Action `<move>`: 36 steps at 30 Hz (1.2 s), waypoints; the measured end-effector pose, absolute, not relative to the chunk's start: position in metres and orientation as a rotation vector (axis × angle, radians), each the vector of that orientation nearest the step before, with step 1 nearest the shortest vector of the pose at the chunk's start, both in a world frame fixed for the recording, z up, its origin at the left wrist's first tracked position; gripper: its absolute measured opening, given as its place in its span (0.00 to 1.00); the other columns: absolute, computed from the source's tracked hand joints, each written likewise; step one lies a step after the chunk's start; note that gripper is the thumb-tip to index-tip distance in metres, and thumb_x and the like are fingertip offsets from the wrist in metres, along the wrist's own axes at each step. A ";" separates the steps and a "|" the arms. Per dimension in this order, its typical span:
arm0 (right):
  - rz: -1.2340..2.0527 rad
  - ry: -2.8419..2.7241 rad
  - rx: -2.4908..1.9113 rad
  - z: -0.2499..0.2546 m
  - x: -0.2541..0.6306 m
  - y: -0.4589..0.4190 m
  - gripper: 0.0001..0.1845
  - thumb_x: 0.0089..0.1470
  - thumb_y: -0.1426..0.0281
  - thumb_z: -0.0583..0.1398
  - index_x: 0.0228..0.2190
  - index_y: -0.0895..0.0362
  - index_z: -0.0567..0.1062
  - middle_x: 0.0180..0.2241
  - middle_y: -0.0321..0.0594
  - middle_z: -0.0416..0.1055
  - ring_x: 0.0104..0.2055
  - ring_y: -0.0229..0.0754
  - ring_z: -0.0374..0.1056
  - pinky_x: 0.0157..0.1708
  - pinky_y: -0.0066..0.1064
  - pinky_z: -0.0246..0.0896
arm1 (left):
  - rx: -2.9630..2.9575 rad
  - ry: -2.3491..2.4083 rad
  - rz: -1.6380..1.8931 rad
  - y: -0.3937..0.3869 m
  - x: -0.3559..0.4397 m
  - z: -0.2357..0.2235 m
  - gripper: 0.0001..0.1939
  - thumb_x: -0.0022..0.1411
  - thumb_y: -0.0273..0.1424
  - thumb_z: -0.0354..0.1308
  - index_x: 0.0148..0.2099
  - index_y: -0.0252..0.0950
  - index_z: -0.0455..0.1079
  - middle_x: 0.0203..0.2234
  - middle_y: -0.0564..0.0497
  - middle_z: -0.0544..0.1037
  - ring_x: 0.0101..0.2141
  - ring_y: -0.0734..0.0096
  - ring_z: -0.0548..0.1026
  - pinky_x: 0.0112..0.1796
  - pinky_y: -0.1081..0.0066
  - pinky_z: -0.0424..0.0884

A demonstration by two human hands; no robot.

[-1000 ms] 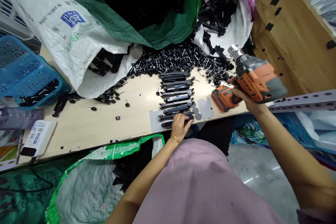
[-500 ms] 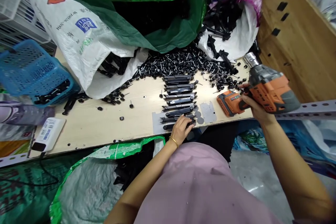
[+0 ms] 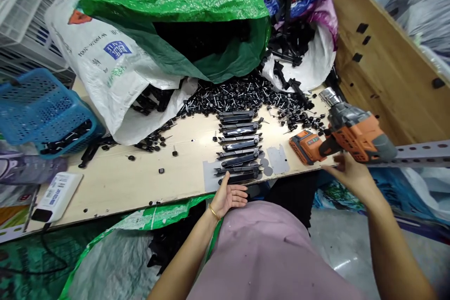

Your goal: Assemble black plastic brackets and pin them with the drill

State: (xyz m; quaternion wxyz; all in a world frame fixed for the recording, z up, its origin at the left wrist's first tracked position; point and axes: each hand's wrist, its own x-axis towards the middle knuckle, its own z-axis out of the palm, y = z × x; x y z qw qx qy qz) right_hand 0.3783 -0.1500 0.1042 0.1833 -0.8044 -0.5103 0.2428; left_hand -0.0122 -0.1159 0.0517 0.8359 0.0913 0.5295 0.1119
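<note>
Black plastic bars (image 3: 241, 144) in row to worktop (image 3: 123, 183) edge, likely for easy reach; our left hand (image 3: 229, 198) uncurled beside them, right hand (image 3: 353, 176) spread, empty, near cordless impact wrench (image 3: 355, 136).

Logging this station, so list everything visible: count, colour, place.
Power tool: one, orange-grey, bench right
Bars: several, black, bench middle
Pins: many, black-headed, behind bars
Bench: one, pale, centre
Large sack: one, green, behind pins
Printed sack: one, white, back left
Bag: one, blue-purple, back right
Basket: one, blue, left end
Bottle: one, purplish, left end
Box: one, white, front left
Board: one, brown, right
Lower sack: one, green-rimmed, below bench
Left hand: one, by nearest bar
Right hand: one, beside power tool
</note>
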 end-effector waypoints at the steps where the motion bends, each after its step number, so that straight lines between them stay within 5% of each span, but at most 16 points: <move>1: 0.875 -1.496 -2.303 0.107 0.370 -0.159 0.20 0.44 0.52 0.62 0.30 0.56 0.71 0.30 0.45 0.73 0.31 0.49 0.70 0.33 0.40 0.65 | 0.180 1.131 0.205 -0.112 -0.012 0.051 0.42 0.57 0.60 0.39 0.40 0.24 0.73 0.25 0.40 0.78 0.25 0.63 0.77 0.28 0.68 0.74; 4: 1.389 -1.817 -1.787 0.114 0.322 -0.142 0.14 0.55 0.57 0.55 0.34 0.54 0.72 0.33 0.40 0.74 0.36 0.43 0.70 0.36 0.33 0.64 | 0.159 1.182 0.189 -0.109 -0.010 0.052 0.38 0.60 0.56 0.40 0.40 0.24 0.72 0.27 0.39 0.78 0.26 0.62 0.78 0.28 0.69 0.74; 8: 0.806 -2.033 -1.595 0.106 0.242 -0.029 0.10 0.58 0.68 0.51 0.38 0.58 0.71 0.38 0.43 0.72 0.41 0.42 0.67 0.42 0.33 0.60 | 0.257 1.291 0.338 -0.120 -0.009 0.066 0.28 0.63 0.47 0.42 0.41 0.26 0.70 0.32 0.37 0.79 0.30 0.61 0.79 0.34 0.66 0.75; 11: 0.441 -2.386 -1.620 0.093 0.203 0.056 0.13 0.57 0.74 0.50 0.43 0.62 0.70 0.46 0.52 0.68 0.50 0.50 0.61 0.48 0.40 0.55 | 0.303 1.234 0.423 -0.125 -0.003 0.081 0.23 0.63 0.41 0.45 0.41 0.25 0.70 0.35 0.34 0.79 0.35 0.58 0.79 0.41 0.62 0.74; 15: 0.492 -2.535 -1.528 0.084 0.187 0.104 0.14 0.50 0.77 0.57 0.40 0.65 0.71 0.43 0.56 0.69 0.47 0.53 0.63 0.45 0.40 0.56 | 0.238 1.170 0.586 -0.115 0.017 0.083 0.17 0.62 0.35 0.47 0.44 0.27 0.69 0.39 0.38 0.78 0.38 0.61 0.78 0.46 0.61 0.72; 19: 0.560 -2.581 -1.403 0.087 0.200 0.100 0.11 0.47 0.71 0.60 0.36 0.61 0.72 0.41 0.49 0.69 0.45 0.49 0.63 0.44 0.35 0.56 | 0.189 1.234 0.646 -0.101 0.031 0.069 0.21 0.63 0.39 0.46 0.40 0.25 0.70 0.33 0.36 0.78 0.36 0.61 0.78 0.45 0.63 0.72; 24: 1.111 -2.523 -1.320 0.084 0.214 0.092 0.19 0.42 0.62 0.64 0.35 0.58 0.70 0.40 0.43 0.68 0.40 0.43 0.64 0.37 0.29 0.58 | 0.145 1.283 0.767 -0.097 0.037 0.061 0.24 0.62 0.46 0.47 0.40 0.27 0.69 0.31 0.38 0.77 0.33 0.62 0.77 0.40 0.62 0.74; 30: 1.513 -2.144 -1.606 0.070 0.218 0.096 0.43 0.32 0.55 0.69 0.49 0.59 0.65 0.44 0.47 0.70 0.39 0.45 0.68 0.36 0.31 0.62 | 0.358 1.491 1.018 -0.087 0.046 0.061 0.21 0.50 0.46 0.61 0.38 0.33 0.69 0.27 0.50 0.75 0.27 0.72 0.74 0.28 0.73 0.70; 36: 2.114 -1.583 -1.494 0.060 0.250 0.052 0.28 0.33 0.56 0.69 0.34 0.61 0.74 0.30 0.44 0.76 0.28 0.43 0.71 0.28 0.32 0.67 | 0.334 1.568 0.948 -0.067 0.031 0.061 0.25 0.47 0.45 0.65 0.41 0.35 0.68 0.24 0.55 0.73 0.23 0.77 0.72 0.26 0.76 0.68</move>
